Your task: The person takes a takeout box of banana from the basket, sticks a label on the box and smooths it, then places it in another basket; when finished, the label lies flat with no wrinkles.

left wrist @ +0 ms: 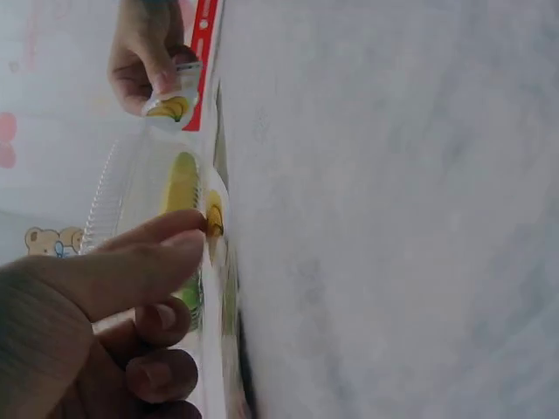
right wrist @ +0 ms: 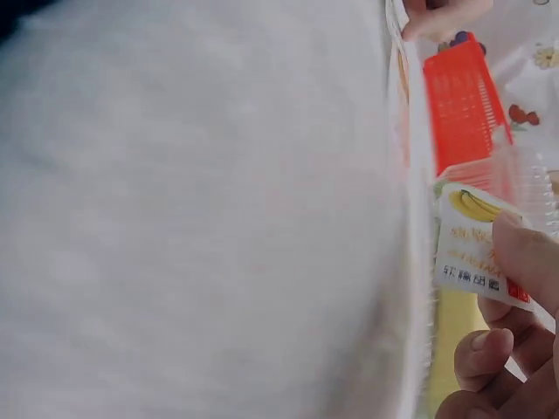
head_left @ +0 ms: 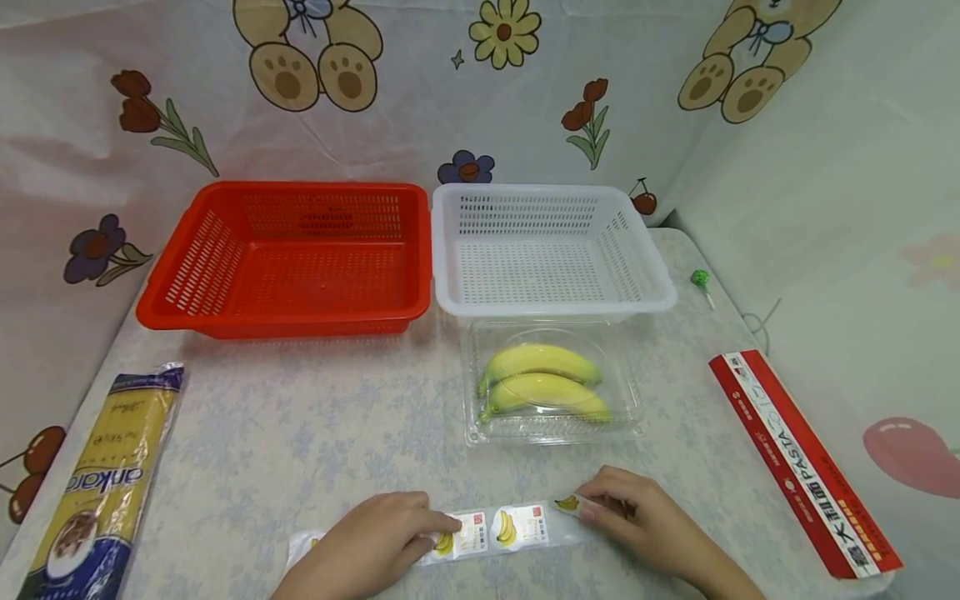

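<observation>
White label (head_left: pixel 568 503), pinched in your right hand (head_left: pixel 637 512) by the bare end of the strip (head_left: pixel 566 532), could fold onto itself if it curls, and the strip could slide if your left hand (head_left: pixel 382 533), fingertips resting on it, presses too lightly.

Head view forward-down, wrist views close, sideways, all sharing the raised label (right wrist: pixel 472 249)

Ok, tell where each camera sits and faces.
Head: worn on the head, facing forward and down at the table, left hand and right hand.
Left wrist: worn there, facing left hand; right hand beyond.
Right wrist: worn there, facing right hand and its banana label; left hand at top.
Shared: both wrist views show that label.
</observation>
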Motion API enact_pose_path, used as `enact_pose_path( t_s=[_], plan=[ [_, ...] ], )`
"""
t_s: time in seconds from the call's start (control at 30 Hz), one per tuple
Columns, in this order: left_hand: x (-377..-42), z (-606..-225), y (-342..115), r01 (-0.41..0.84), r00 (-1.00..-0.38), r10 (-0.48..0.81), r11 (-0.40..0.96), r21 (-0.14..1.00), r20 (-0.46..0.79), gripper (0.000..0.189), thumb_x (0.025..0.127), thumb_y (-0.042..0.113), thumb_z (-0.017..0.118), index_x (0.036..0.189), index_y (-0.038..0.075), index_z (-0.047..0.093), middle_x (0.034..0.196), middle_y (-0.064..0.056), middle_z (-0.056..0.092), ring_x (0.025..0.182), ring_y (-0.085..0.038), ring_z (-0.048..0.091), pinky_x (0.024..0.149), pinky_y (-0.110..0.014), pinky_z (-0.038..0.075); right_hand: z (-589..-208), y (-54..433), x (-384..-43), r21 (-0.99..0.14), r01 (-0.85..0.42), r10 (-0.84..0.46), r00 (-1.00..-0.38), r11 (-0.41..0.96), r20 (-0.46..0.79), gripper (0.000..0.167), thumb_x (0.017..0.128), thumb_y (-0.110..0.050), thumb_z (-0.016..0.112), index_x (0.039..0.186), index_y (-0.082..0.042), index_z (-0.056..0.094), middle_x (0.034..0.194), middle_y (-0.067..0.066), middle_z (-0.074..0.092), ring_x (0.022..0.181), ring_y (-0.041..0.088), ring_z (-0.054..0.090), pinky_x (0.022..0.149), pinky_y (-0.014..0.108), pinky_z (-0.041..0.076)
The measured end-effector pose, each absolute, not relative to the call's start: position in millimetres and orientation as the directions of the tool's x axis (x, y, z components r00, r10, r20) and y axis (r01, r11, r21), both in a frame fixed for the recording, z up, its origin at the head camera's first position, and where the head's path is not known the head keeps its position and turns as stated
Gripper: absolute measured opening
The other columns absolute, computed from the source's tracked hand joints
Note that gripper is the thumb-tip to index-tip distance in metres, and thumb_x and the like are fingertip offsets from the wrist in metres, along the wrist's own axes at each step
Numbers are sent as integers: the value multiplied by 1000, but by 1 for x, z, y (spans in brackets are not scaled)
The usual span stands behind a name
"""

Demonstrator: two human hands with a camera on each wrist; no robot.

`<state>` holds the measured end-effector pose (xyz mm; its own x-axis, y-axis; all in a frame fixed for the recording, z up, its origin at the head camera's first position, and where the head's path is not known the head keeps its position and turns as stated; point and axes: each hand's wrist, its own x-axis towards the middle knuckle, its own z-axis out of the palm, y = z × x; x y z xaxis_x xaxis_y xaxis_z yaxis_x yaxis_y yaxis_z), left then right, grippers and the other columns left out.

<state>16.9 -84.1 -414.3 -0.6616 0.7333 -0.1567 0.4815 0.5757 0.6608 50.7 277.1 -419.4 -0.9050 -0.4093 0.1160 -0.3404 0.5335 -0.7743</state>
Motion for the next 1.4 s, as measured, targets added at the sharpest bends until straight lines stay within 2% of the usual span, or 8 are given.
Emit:
enact_pose_path(
  t_s=[0.17,0.33,0.43,0.5,0.73,0.97,1.2,1.4],
  plan=[
    [10,-403,-69,533,-701,712,553,641,-31,26,95,26,65,120,32,71,80,20,49,63,4,40,57,-14,37,-405,271,42,-780,-374,-438,-888,501,144,23,88,-8,74,103,-24,71,78,-12,60,66,-4,46,52,16,42],
    [0,-387,-45,530,-748,658,514,675,86,30,99,35,60,129,31,62,107,17,64,92,-1,61,74,-23,52,-388,260,31,-794,-392,-451,-876,464,169,23,87,-8,75,103,-23,71,75,-10,59,64,-2,45,51,16,41],
    [-6,-378,-29,548,-749,647,479,686,147,35,100,38,58,134,32,57,122,16,65,105,-4,62,84,-29,54,-380,253,24,-798,-403,-449,-873,448,189,23,86,-8,76,103,-23,71,74,-10,58,62,-1,44,50,17,40],
    [-10,-373,-20,566,-743,644,458,685,183,36,100,37,59,135,31,57,121,16,65,105,-4,62,84,-28,54,-375,249,19,-798,-403,-440,-876,448,195,23,85,-9,77,103,-22,72,74,-10,58,61,-1,43,50,17,40],
    [-21,-364,-2,601,-748,594,422,678,294,26,95,24,67,121,22,68,99,11,70,86,-6,62,73,-19,50,-364,243,5,-766,-417,-415,-884,490,216,22,81,-12,81,97,-25,73,73,-12,58,60,-1,44,51,17,41],
    [-31,-360,3,587,-779,543,457,669,312,25,93,26,69,118,21,70,113,10,67,105,-8,62,83,-30,55,-358,247,-6,-764,-458,-417,-867,454,272,26,78,-4,82,96,-19,72,72,-6,58,61,3,45,51,18,40],
    [-40,-354,7,601,-777,519,439,668,357,18,94,20,69,111,21,72,88,12,67,78,-4,54,69,-21,45,-351,247,-17,-761,-462,-394,-871,455,293,28,77,-1,81,97,-18,72,72,-6,56,60,4,44,50,20,40],
    [-50,-351,14,586,-802,433,440,681,411,15,92,15,69,106,19,73,83,11,67,70,-5,51,64,-21,44,-346,249,-26,-758,-444,-320,-892,479,320,32,77,2,81,102,-16,71,72,-5,57,57,6,44,47,21,38]
  ],
)
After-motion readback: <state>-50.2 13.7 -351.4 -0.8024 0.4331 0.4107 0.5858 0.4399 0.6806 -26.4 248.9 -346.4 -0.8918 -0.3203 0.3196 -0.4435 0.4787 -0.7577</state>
